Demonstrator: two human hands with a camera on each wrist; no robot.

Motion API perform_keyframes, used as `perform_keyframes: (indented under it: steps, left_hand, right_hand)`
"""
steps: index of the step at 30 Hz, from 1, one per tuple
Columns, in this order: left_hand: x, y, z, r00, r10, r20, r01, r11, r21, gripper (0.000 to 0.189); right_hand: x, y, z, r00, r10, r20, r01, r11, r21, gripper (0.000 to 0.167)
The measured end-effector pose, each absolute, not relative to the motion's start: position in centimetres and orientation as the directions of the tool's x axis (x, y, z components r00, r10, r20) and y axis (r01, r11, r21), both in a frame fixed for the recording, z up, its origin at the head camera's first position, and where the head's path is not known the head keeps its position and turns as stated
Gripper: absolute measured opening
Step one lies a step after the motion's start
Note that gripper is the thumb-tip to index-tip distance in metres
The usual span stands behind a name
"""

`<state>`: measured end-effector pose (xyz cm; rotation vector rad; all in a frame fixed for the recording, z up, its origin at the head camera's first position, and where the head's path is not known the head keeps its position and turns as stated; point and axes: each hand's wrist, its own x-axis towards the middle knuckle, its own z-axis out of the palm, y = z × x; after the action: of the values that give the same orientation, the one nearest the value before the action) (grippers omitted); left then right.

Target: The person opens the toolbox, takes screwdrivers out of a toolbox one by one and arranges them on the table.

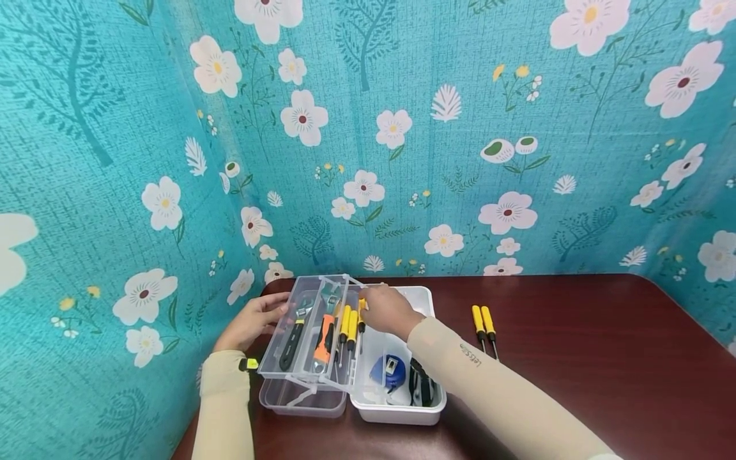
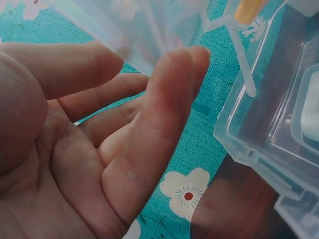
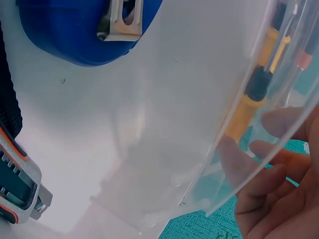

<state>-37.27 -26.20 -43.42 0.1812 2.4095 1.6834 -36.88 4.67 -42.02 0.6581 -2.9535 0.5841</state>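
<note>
A toolbox with a white base [image 1: 398, 416] stands open, its clear upper tray [image 1: 270, 365] swung out to the left. In the tray lie a wrench with a black handle [image 1: 292, 345], an orange-handled tool [image 1: 324, 340] and yellow-handled screwdrivers [image 1: 352, 327]. My left hand [image 1: 251, 321] holds the tray's outer left edge between thumb and fingers, as the left wrist view shows. With my right hand [image 1: 386, 309] I pinch the handle end of a yellow screwdriver [image 3: 243, 117] at the tray's right side. Its shaft points toward me, partly behind clear plastic.
A blue tape measure [image 1: 390, 370] and a utility knife [image 3: 19, 179] lie in the white base. Two more yellow screwdrivers [image 1: 484, 321] lie on the dark red table [image 1: 581, 358] to the right. Patterned turquoise cloth [image 1: 368, 160] hangs behind and at the left.
</note>
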Motion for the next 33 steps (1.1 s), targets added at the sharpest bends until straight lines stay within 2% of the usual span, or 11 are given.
perform_keyframes:
  steps: [7, 18, 26, 33]
  left_hand:
    - [-37.05, -26.27, -43.47, -0.973, 0.213, -0.088, -0.011, 0.338, 0.941, 0.048]
    - [-37.00, -26.13, -43.34, -0.975, 0.207, -0.085, -0.011, 0.334, 0.943, 0.048]
    - [-36.74, -26.06, -43.54, -0.975, 0.201, -0.100, -0.028, 0.333, 0.942, 0.047]
    - [-36.98, -26.07, -43.41, -0.976, 0.194, -0.101, -0.032, 0.333, 0.942, 0.045]
  right_hand:
    - [-36.67, 4.05, -42.29, -0.911, -0.393, 0.126, -0.412, 0.863, -0.293, 0.034]
    - [-36.64, 4.23, -42.43, -0.932, -0.354, 0.077, -0.361, 0.885, -0.295, 0.046]
    - [-36.28, 4.24, -42.67, -0.951, -0.297, 0.091, -0.309, 0.883, -0.353, 0.055]
    - [-36.32, 4.60, -41.98, -0.968, -0.233, 0.090, -0.246, 0.837, -0.489, 0.062]
